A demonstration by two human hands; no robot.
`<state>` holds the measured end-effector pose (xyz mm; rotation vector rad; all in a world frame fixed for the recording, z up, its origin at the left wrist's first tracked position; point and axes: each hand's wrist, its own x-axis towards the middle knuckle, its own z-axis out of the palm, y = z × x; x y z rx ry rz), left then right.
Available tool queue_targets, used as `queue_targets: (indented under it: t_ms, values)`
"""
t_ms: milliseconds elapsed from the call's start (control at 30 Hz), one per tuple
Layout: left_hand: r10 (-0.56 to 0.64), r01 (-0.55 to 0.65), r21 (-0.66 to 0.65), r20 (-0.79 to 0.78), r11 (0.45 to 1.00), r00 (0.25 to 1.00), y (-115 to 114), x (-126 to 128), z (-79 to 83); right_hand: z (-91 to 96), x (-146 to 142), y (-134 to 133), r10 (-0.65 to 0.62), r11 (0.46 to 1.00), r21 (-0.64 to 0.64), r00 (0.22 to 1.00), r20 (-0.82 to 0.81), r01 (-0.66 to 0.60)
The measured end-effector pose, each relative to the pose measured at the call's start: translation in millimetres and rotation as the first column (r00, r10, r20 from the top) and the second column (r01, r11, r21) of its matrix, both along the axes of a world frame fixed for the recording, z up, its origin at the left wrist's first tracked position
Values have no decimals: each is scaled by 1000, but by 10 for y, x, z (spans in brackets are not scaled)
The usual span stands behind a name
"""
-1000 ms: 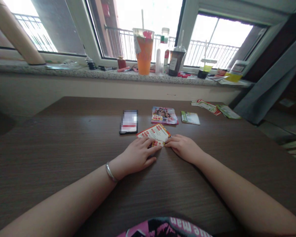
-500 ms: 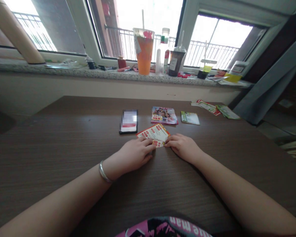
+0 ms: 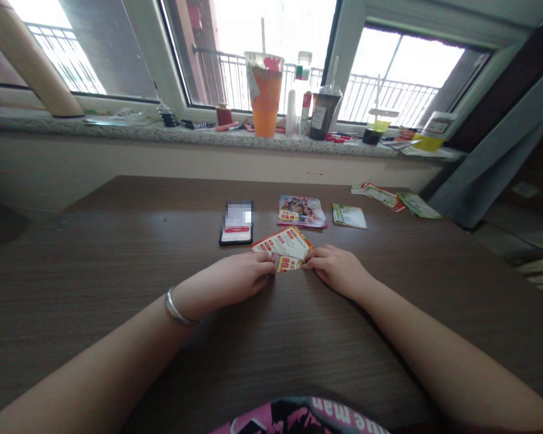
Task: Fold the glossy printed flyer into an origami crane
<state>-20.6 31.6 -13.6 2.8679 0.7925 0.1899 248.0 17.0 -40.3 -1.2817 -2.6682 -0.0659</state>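
Note:
A printed flyer [image 3: 286,242] lies on the dark wooden table, its near edge folded up so that a strip with a red price shows. My left hand [image 3: 242,277], a silver bangle on its wrist, has its fingers closed on the left end of that fold. At the right end, the fingertips of my right hand [image 3: 335,270] pinch the flyer's corner. Just beyond it sits a stack of colourful flyers [image 3: 301,211]. To the left of the stack lies a phone [image 3: 236,223] with its screen lit.
Small green-and-white cards [image 3: 349,216] lie right of the flyer stack, with more leaflets [image 3: 384,198] at the table's far right. Along the windowsill [image 3: 172,135] stand an orange drink cup [image 3: 266,96], a dark drink cup [image 3: 324,113] and several bottles.
My left hand has slid left along the fold, uncovering more of the price strip. My right hand stays at the right corner.

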Motion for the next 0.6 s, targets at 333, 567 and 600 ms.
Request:
queue_targets:
  t_ms: [333, 567, 600]
  values:
    - [23, -35, -91, -130, 995, 991, 50, -59, 123, -7, 6, -3, -5, 1000, -19, 1000, -8, 5]
    - [41, -53, -77, -143, 996, 989, 36, -63, 122, -34, 25, 21, 22, 1000, -5, 1000, -10, -22]
    - [50, -60, -65, -144, 996, 988, 30, -64, 113, -34, 26, 22, 28, 1000, -2, 1000, -11, -28]
